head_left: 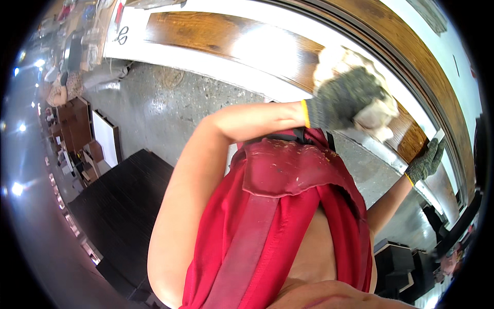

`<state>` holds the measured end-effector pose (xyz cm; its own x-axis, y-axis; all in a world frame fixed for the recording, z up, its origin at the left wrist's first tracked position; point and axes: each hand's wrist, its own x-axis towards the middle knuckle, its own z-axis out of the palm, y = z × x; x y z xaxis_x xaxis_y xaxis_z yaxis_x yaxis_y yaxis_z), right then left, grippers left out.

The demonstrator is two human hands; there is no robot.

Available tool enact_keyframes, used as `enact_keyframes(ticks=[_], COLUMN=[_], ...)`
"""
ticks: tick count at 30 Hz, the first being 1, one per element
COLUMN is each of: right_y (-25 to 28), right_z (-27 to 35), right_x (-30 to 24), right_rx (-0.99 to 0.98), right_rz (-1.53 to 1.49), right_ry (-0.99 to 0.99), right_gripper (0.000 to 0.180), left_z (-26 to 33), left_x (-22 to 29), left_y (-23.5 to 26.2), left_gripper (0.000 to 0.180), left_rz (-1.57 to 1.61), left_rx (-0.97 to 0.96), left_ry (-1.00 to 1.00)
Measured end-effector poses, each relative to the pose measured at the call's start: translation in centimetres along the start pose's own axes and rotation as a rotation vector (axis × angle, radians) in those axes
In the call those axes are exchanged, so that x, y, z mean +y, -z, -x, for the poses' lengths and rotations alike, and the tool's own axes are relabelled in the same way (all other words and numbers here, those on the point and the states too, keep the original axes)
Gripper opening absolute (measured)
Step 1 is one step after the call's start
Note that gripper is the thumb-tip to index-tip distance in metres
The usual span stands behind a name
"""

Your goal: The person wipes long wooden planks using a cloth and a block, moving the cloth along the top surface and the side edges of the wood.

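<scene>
My left hand [347, 98], in a dark grey knit glove with a yellow cuff, presses a bunched cream rag [378, 116] onto a glossy brown wooden board [198, 30]. The fingers are curled over the cloth, and parts of it stick out on both sides. At the board's right end, my right hand [427, 160], gloved the same way, rests near the edge with its fingers stretched out. A small pale patch [439, 135] shows by those fingertips; I cannot tell what it is. The board lies on a white work surface [242, 77] and reflects a bright light.
Black-handled scissors [122, 35] lie on the white surface at the far left. Beyond a dark rail runs another brown wooden strip [411, 46]. A black ribbed stack [123, 206] stands on the grey floor at left, with brown and white panels [74, 123] behind it.
</scene>
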<state>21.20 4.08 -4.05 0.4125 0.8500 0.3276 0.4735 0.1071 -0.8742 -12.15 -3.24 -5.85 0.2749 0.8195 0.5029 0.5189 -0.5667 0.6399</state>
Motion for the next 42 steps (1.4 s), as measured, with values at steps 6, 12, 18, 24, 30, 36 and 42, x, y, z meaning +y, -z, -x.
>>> enact_keyframes(ticks=[6, 12, 18, 24, 30, 36, 42], right_y=[1.5, 1.8, 0.4, 1.6, 1.4, 1.2, 1.7], right_z=[-0.5, -1.3, -2.4, -0.6, -1.5, -1.5, -1.3], right_x=[0.8, 1.7, 1.9, -0.1, 0.8, 0.0, 0.8], right_rx=[-0.021, -0.03, -0.089, -0.073, -0.16, -0.203, -0.183], right_rz=[0.02, 0.053, 0.023, 0.115, 0.169, 0.273, 0.289], right_ry=[-0.037, 0.004, -0.022, -0.013, 0.101, 0.134, 0.165], right_gripper=[0.041, 0.043, 0.042, 0.04, 0.038, 0.041, 0.038], left_z=[4.6, 17.0, 38.9, 25.1, 6.6, 4.3, 10.9], left_x=[-3.1, -13.0, -28.8, -21.6, -5.2, -6.5, -14.8], left_y=[16.9, 29.9, 48.0, 41.8, 20.5, 14.6, 32.6], left_gripper=[0.042, 0.014, 0.032, 0.027, 0.054, 0.082, 0.025], left_rz=[-0.468, -0.882, -1.339, -1.229, 0.071, -0.499, -0.168], left_rx=[0.091, 0.062, 0.437, 0.471, -0.136, -0.151, -0.03], left_ry=[0.071, 0.159, 0.639, 0.394, 0.245, 0.145, 0.108])
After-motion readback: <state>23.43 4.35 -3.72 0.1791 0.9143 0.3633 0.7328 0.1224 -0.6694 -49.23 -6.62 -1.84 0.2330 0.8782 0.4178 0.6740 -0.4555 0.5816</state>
